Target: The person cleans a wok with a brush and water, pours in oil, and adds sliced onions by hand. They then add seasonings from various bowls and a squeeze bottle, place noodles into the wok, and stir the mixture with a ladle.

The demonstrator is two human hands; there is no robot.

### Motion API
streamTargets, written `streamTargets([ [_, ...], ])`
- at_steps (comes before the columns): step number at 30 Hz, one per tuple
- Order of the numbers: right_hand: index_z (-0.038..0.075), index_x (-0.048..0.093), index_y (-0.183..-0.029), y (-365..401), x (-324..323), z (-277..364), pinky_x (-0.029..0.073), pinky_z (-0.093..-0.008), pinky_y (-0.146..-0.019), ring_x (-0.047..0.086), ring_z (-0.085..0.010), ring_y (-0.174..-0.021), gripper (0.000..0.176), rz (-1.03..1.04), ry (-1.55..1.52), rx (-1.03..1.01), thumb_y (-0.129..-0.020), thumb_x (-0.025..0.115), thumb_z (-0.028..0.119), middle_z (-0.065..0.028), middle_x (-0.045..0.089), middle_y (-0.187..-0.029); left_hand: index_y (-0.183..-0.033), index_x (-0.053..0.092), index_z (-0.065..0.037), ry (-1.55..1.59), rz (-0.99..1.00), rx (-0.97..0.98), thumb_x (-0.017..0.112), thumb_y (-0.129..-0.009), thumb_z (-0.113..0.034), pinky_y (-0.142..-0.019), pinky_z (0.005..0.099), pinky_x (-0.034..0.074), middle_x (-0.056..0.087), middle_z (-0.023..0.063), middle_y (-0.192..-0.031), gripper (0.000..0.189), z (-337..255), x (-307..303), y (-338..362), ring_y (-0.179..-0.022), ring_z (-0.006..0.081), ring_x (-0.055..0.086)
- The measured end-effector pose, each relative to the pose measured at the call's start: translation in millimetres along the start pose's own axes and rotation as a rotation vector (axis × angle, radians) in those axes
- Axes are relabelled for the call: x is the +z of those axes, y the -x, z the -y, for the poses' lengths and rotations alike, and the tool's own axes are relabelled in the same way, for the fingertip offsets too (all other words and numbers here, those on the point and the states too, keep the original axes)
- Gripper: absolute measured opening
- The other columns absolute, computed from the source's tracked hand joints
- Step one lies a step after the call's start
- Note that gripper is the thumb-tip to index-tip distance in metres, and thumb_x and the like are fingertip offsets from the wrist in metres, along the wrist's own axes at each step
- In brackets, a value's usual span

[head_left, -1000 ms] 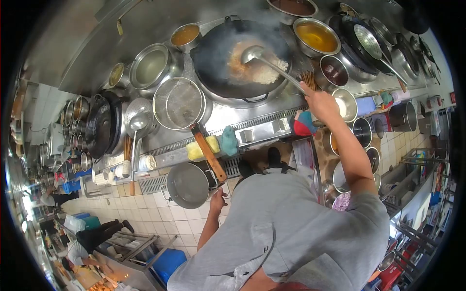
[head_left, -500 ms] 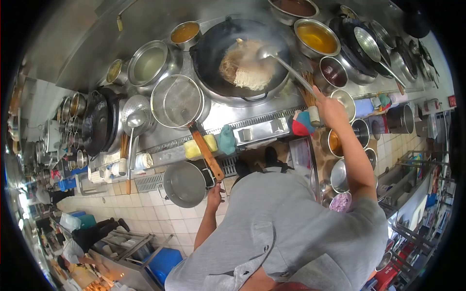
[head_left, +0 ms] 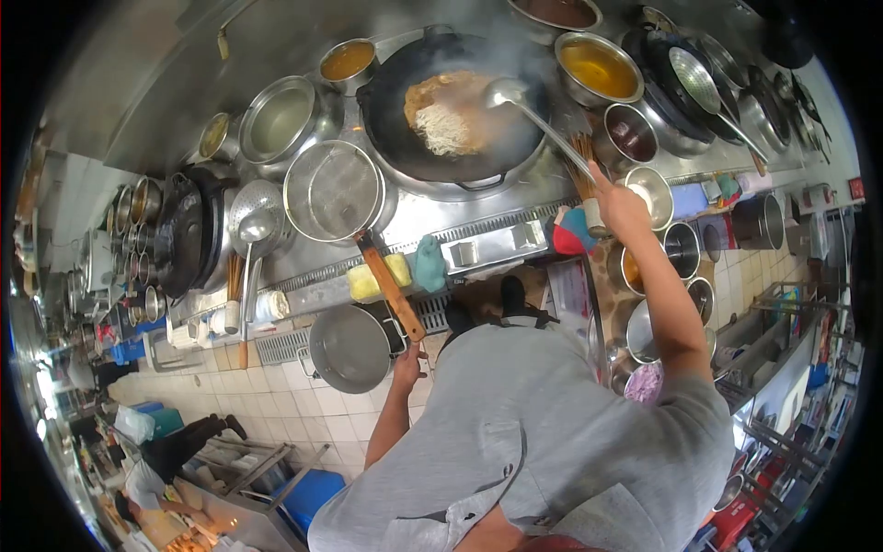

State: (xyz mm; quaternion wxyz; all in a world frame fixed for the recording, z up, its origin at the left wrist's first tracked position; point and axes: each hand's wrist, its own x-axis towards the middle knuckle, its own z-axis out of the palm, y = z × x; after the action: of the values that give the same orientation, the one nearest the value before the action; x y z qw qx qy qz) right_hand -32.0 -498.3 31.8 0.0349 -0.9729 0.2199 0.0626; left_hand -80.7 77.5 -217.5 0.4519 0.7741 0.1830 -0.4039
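My right hand (head_left: 618,207) is closed around the handle of a metal ladle (head_left: 505,92), whose bowl sits over the right part of a large black wok (head_left: 391,138). In the wok lies pale noodles (head_left: 443,129) in steaming brown sauce (head_left: 437,89). My left hand (head_left: 407,368) hangs low with its fingers loosely apart, right by the end of a strainer's wooden handle (head_left: 391,293) and beside a grey pot (head_left: 349,351). The round mesh strainer (head_left: 333,189) rests on the metal counter to the left of the wok.
Around the wok stand a bowl of yellow liquid (head_left: 602,71), a pot of clear liquid (head_left: 279,121) and a small pot of orange sauce (head_left: 349,61). A bamboo brush (head_left: 587,184) leans near my right wrist. Another person (head_left: 152,478) is at far lower left.
The noodles have shifted left and up in the wok, bunching together. The ladle's bowl has moved slightly, still at the right of the food. My left hand has hardly moved.
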Motion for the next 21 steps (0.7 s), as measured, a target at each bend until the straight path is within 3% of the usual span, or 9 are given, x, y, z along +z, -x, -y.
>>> streamTargets([
  [8,0.028,0.043,-0.157,48.7,-32.4,25.5,0.056,-0.0543,-0.073,0.071,-0.0434,-0.077,0.061,-0.031,-0.212,-0.155,-0.099,0.06,0.025,-0.0222,0.072,-0.084,-0.1,0.074,0.002,-0.091,0.014,-0.003,0.046,-0.101,-0.069,-0.065,0.0406,0.064,0.061,0.0126,-0.08,0.076,-1.6,-1.3,24.5,-0.075,0.0215,0.065],
  [13,0.028,0.043,-0.157,10.0,12.4,58.3,0.057,-0.0534,-0.075,0.072,-0.0422,-0.082,0.057,-0.011,-0.093,-0.156,-0.101,0.055,0.023,-0.0227,0.072,-0.092,-0.119,0.071,0.002,-0.107,0.031,0.048,0.046,-0.104,-0.057,-0.062,0.0366,0.065,0.072,0.0156,-0.108,0.065,-11.3,1.7,-4.0,-0.081,0.0232,0.069],
  [16,0.028,0.043,-0.157,7.5,8.1,54.5,0.057,-0.0534,-0.075,0.072,-0.0414,-0.083,0.057,0.053,-0.036,-0.102,-0.102,0.053,0.022,-0.0232,0.072,-0.093,-0.118,0.072,0.0,-0.029,0.002,0.103,0.046,-0.104,-0.057,-0.062,0.0374,0.065,0.071,0.0142,-0.103,0.064,-12.6,1.6,-9.2,-0.082,0.0222,0.07],
  [21,0.029,0.042,-0.158,32.1,-2.7,31.7,0.057,-0.0539,-0.076,0.073,-0.0408,-0.082,0.063,0.045,-0.017,-0.063,-0.097,0.057,0.02,-0.023,0.073,-0.094,-0.109,0.072,0.0,0.075,-0.027,-0.06,0.046,-0.102,-0.063,-0.061,0.0375,0.064,0.053,0.0059,-0.074,0.068,-3.7,2.2,3.1,-0.067,0.0172,0.061],
])
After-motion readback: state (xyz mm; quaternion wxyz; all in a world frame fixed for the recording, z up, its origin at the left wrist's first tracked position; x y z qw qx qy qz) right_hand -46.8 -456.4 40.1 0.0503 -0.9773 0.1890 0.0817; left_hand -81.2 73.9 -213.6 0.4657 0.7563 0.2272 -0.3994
